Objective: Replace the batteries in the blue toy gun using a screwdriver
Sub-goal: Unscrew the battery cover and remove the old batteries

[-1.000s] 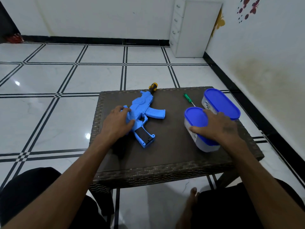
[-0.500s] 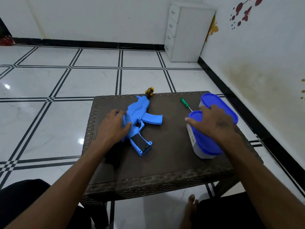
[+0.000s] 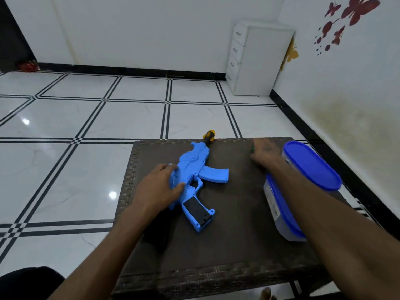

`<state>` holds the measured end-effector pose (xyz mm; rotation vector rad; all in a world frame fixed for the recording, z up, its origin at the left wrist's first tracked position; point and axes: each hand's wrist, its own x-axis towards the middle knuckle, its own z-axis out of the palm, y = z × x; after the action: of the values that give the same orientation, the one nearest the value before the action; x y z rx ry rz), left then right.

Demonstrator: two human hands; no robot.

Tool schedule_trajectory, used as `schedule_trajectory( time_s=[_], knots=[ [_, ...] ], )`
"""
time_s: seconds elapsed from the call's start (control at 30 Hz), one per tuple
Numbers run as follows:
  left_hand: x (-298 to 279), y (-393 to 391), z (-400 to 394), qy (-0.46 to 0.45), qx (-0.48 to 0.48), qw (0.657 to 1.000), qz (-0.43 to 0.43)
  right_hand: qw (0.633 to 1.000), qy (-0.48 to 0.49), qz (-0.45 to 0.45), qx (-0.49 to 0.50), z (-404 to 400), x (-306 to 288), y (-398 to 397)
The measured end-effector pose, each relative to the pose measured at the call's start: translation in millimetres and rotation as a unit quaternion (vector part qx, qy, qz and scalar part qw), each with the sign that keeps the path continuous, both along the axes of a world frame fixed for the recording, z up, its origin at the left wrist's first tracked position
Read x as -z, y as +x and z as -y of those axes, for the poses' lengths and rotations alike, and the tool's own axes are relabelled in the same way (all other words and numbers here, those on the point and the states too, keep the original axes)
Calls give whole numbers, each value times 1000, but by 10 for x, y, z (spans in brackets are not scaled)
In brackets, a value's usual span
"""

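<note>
- Brown woven wicker edged the low table (image 3: 216, 276) nearest me, both my bare forearms reaching out over it.
- Just beyond, on the right side, a blue-lidded tub (image 3: 279, 211) stood under my right forearm, a second tub (image 3: 311, 165) beside it.
- My left hand (image 3: 158, 187) lay open on the rear of the blue toy gun (image 3: 194, 169), fingers spread and pressing, not clenched; the gun lay flat on its side mid-table, black-panelled grip toward me, orange-tipped muzzle at the far edge.
- Farther out, my right hand (image 3: 265, 152) covered the spot where a sliver of green, likely the screwdriver (image 3: 252, 149), showed at my fingers; whether they had closed on it I cannot tell.
- Judged from this, the job stood at its first step, fetching the tool; next would come a firm hold on the handle and finding the battery-cover screw.
- White floor tiles and a white drawer unit (image 3: 257, 59) filled the background.
</note>
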<state>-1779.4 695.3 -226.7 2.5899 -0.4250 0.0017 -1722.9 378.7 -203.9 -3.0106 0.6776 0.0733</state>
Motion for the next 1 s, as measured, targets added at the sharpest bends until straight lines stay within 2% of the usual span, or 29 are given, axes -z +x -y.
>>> schedule_trajectory(
  time_s=[0.13, 0.27, 0.43, 0.53, 0.7, 0.83, 1.0],
  knots=[
    [22, -5, -30, -5, 4, 1000, 2, 1000, -4, -12, -8, 74, 22, 73],
    [-7, 37, -58, 2, 16, 1000, -13, 997, 2, -39, -72, 112, -69, 98],
    [-15, 46, -58, 1, 7, 1000, -19, 987, 87, 32, -132, -55, -353, -65],
    [-24, 25, -14, 2, -1, 1000, -25, 989, 91, 13, -119, -230, -522, -380],
    [-7, 8, 91, 10, -28, 997, -68, 998, -3, 49, -50, -315, -650, -1060],
    [8, -4, 114, -18, -38, 997, -67, 997, -74, 3, -1, -221, -638, -1480],
    [-22, -59, 101, 20, -29, 997, -75, 995, -55, -81, 4, -187, -461, -1752]
  ],
)
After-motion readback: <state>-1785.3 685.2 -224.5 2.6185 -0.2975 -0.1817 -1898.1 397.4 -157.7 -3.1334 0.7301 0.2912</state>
